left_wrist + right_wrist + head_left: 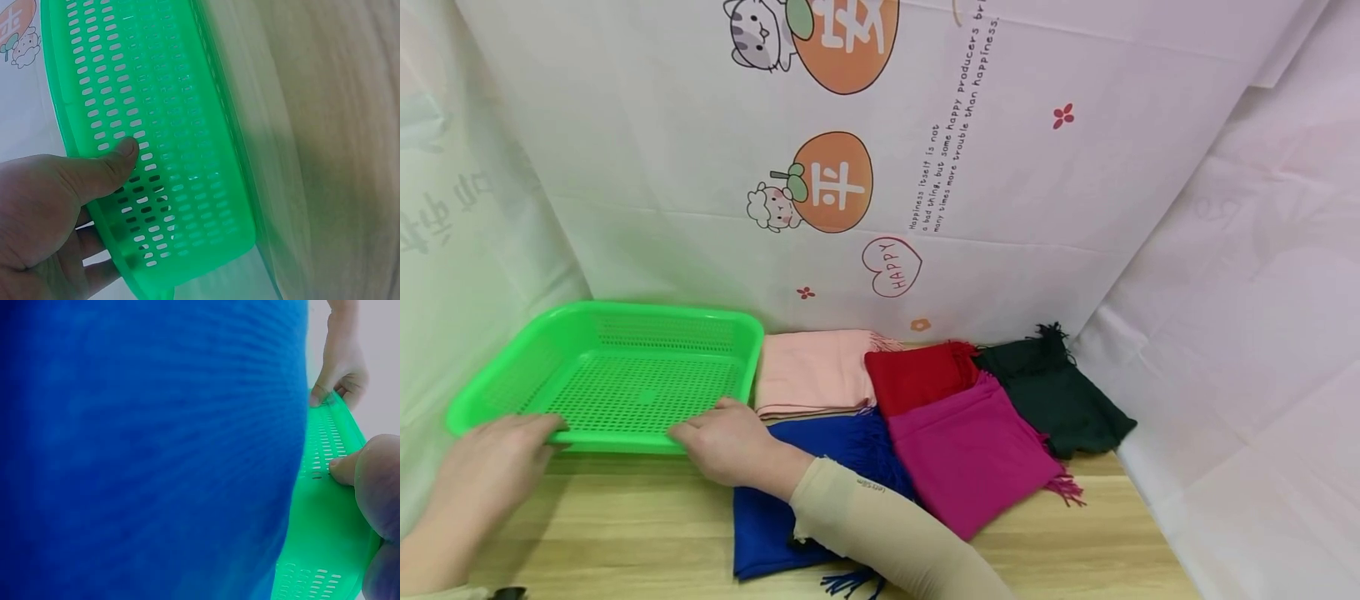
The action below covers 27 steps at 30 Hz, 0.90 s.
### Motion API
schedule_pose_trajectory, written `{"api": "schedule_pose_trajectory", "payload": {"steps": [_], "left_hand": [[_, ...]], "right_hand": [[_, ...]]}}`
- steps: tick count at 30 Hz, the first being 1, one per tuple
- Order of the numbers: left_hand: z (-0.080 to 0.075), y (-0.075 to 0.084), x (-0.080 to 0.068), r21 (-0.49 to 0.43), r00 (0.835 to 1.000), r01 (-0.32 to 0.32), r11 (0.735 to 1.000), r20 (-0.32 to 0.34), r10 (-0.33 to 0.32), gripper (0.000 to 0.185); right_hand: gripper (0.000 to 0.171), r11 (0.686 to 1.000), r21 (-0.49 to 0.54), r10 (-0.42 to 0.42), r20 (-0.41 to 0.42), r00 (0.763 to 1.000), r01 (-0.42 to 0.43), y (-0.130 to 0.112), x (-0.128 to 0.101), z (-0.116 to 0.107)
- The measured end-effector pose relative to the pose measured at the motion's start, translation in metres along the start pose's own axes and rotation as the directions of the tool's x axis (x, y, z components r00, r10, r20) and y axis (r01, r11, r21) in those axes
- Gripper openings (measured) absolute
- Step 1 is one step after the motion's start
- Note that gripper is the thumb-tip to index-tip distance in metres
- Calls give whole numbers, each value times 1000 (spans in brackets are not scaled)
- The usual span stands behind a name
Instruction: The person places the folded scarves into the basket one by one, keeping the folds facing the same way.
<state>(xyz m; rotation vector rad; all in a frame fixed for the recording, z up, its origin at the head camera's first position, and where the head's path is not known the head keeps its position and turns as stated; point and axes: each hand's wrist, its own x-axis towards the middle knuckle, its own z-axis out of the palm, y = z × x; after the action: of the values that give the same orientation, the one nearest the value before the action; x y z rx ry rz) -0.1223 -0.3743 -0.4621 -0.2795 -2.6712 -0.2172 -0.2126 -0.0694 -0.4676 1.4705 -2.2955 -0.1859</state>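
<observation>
At the tabletop's (647, 533) near edge, the green basket (625, 379) is gripped by left hand (486, 467) and right hand (726, 442), thumbs over its front rim. Snagging the blue scarf (842, 450) under the right forearm is judged possible. Behind, "HAPPY" is legible on the backdrop (891, 267).
</observation>
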Motion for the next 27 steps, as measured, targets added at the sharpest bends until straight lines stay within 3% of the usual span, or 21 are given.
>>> {"api": "schedule_pose_trajectory", "payload": {"steps": [17,27], "left_hand": [[-2,-4,-1,4,999,25,1000,33,-25,37],[-8,0,-3,9,998,43,999,52,-43,35]], "right_hand": [[34,1000,23,-17,-43,999,19,-2,-2,-1],[35,1000,16,-20,-14,1000,20,-5,-3,-3]]}}
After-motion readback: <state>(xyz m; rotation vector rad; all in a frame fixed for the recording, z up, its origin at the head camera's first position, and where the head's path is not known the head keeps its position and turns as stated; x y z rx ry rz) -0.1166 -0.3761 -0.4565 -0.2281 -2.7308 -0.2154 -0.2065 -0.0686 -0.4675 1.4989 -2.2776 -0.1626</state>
